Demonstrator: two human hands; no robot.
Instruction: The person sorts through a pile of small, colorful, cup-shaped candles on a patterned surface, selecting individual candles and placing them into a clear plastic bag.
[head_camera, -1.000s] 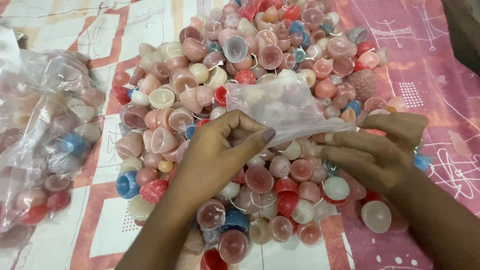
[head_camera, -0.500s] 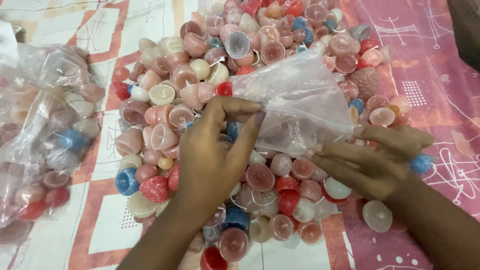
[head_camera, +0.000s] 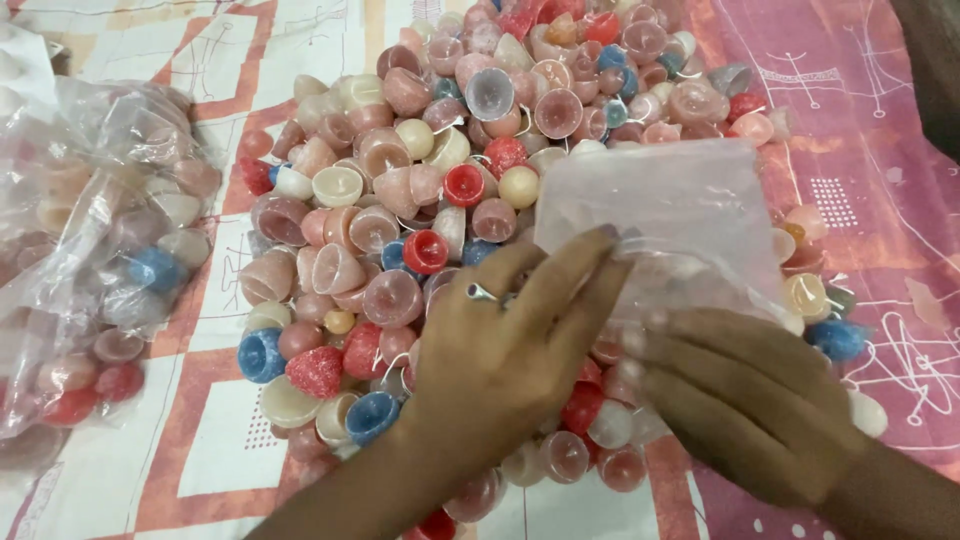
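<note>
Two hands meet over a heap of small wax cups (head_camera: 470, 190) in pink, cream, red and blue, seen from the head camera. The left hand (head_camera: 510, 345), a ring on one finger, pinches the lower edge of a small clear plastic bag (head_camera: 660, 200) between thumb and fingers. The right hand (head_camera: 745, 385) lies just beside it, fingers flat and pressing on the same edge. The bag rests on the heap's right side. Far left, a larger clear bag (head_camera: 100, 260) holds more cups on the patterned cloth (head_camera: 880, 150).
</note>
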